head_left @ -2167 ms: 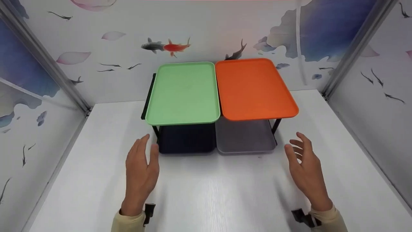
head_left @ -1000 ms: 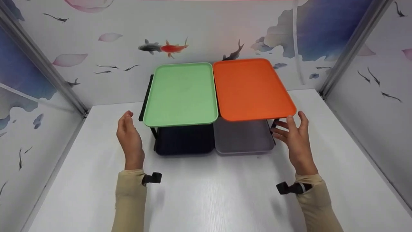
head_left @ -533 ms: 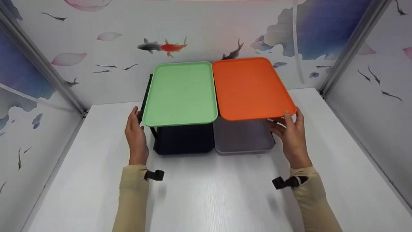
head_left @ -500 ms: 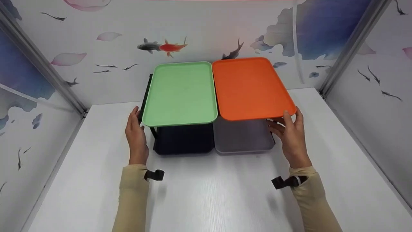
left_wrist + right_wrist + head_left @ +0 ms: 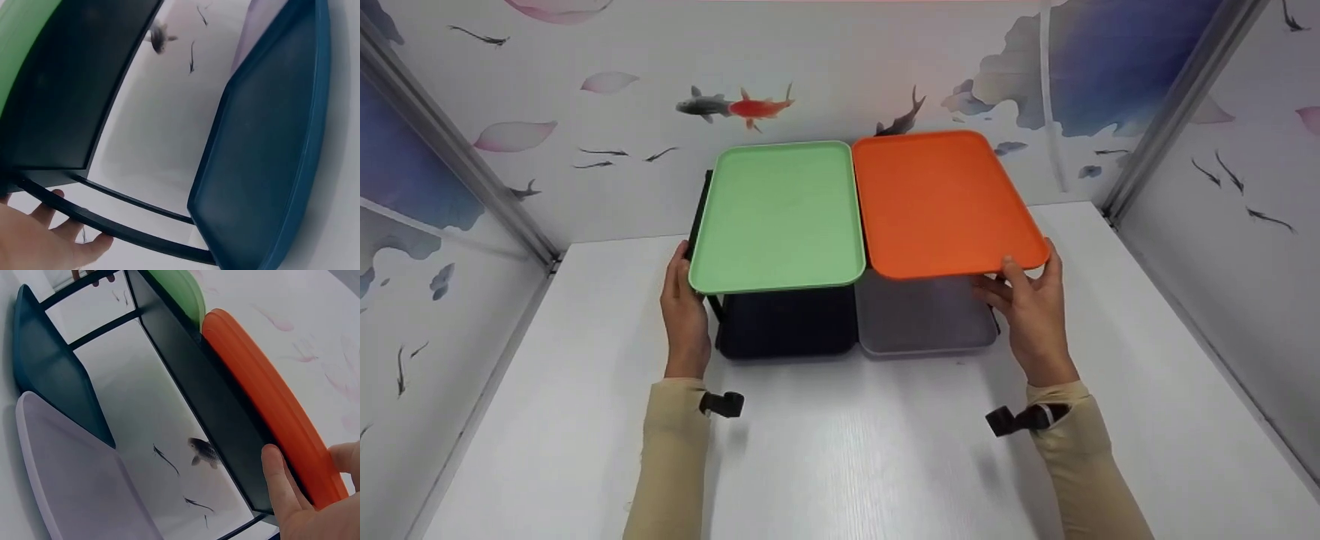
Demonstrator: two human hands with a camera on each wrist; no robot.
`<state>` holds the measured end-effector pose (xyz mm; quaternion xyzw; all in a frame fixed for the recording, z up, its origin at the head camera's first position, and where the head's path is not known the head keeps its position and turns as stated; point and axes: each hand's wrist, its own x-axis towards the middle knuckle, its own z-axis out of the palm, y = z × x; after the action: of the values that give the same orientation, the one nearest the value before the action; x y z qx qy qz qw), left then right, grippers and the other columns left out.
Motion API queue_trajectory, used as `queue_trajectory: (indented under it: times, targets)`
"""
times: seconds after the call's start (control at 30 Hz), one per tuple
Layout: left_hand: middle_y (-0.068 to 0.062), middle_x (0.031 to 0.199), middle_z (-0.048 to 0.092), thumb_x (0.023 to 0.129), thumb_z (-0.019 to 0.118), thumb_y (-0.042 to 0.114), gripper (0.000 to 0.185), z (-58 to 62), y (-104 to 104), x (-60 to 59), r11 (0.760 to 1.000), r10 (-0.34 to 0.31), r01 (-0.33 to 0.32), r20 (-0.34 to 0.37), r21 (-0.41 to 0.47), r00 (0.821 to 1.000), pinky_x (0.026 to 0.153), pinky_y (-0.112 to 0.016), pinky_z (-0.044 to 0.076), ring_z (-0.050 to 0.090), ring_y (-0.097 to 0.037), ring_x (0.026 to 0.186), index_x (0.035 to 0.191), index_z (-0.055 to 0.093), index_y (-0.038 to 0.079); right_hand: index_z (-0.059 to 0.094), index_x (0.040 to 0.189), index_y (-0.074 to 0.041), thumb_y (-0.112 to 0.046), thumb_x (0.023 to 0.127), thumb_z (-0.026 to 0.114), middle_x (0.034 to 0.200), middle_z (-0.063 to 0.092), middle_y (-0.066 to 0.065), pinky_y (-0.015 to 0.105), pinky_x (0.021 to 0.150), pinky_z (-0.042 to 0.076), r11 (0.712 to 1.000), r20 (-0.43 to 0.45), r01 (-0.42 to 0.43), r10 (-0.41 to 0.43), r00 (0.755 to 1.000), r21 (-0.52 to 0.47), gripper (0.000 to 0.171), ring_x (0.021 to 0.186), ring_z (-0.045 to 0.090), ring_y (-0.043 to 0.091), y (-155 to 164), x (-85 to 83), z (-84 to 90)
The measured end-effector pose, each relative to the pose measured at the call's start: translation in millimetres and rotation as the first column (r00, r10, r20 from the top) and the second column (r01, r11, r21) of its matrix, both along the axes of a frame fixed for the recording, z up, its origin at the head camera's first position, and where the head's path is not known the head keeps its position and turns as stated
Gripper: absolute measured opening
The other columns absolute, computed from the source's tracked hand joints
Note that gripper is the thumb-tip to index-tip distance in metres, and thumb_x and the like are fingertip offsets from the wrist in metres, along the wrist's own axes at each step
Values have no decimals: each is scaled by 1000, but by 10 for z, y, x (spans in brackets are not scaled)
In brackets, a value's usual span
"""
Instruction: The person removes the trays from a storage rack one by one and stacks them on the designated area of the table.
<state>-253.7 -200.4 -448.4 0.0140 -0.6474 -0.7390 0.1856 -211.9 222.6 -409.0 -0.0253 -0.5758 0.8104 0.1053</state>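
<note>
A black two-tier rack [image 5: 715,306] holds a light green tray [image 5: 780,217] and an orange tray [image 5: 949,206] side by side on top. Below them sit a dark blue tray [image 5: 787,322] and a greyish-purple tray [image 5: 926,315]. My left hand [image 5: 686,322] is at the rack's left side, thumb by the green tray; in the left wrist view its fingertips [image 5: 104,242] come round the side bar. My right hand [image 5: 1035,319] grips the rack's front right corner, thumb at the orange tray's front edge, other fingers under and beside it, partly hidden.
The rack stands on a white table [image 5: 847,450] close to the back wall [image 5: 825,67], which is printed with fish and petals. Printed panels with metal corner posts [image 5: 1177,112] enclose both sides. A small black camera [image 5: 724,405] is strapped at each wrist.
Both hands have moved forward and inward from in front of the rack to its sides. The left has closed round the side bar, the right round the front corner. The trays keep their places.
</note>
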Motion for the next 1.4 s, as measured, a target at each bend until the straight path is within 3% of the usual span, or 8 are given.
queue_trajectory:
  times: [0.27, 0.4, 0.53, 0.8, 1.23, 1.4]
  targets:
    - [-2, 155, 46, 111, 33, 43, 53, -4, -24, 9, 999, -13, 11, -29, -44, 999, 121, -36, 31, 45, -14, 141, 157, 40, 17, -2, 163, -20, -18, 107, 54, 130, 51, 13, 29, 82, 60, 998, 51, -19, 16, 999, 55, 79, 90, 76, 18, -7, 3, 96]
    - [-3, 152, 48, 112, 32, 42, 52, 5, -35, 20, 999, -14, 13, -28, -47, 1000, 119, -38, 32, 48, -15, 138, 155, 41, 15, 2, 163, -17, -12, 107, 52, 131, 48, 12, 28, 83, 60, 999, 52, 3, -5, 999, 38, 75, 92, 75, 18, -30, 24, 134]
    - [-3, 152, 48, 112, 33, 42, 52, 9, -35, 18, 999, -17, 16, -26, -48, 1000, 119, -38, 33, 48, -15, 137, 155, 41, 15, 8, 161, -16, -8, 106, 51, 137, 44, 12, 30, 87, 59, 999, 21, 21, -20, 1000, -41, 70, 96, 73, 20, -44, 63, 155]
    - [-2, 151, 49, 111, 33, 43, 52, -21, -49, 11, 998, -17, 15, -22, -63, 1000, 118, -38, 34, 49, -14, 135, 155, 41, 16, -1, 164, -24, -8, 106, 52, 146, 38, 12, 35, 93, 57, 989, -56, 24, -33, 998, -144, 79, 100, 72, 26, -2, 171, 178]
    - [-1, 150, 50, 111, 32, 44, 52, -40, -63, 17, 996, -21, 18, -29, -90, 999, 115, -40, 36, 50, -14, 133, 155, 42, 18, -4, 165, -24, -11, 108, 50, 153, 32, 14, 37, 93, 57, 975, -184, 6, -48, 982, -220, 80, 102, 72, 28, 119, 484, 207]
    - [-1, 146, 53, 111, 31, 45, 51, -50, -65, 14, 996, -25, 21, -45, -92, 999, 111, -37, 37, 53, -14, 126, 153, 44, 19, -3, 165, -22, -11, 109, 48, 154, 31, 16, 37, 91, 58, 982, -227, 9, -53, 973, -189, 76, 103, 72, 29, 176, 597, 172]
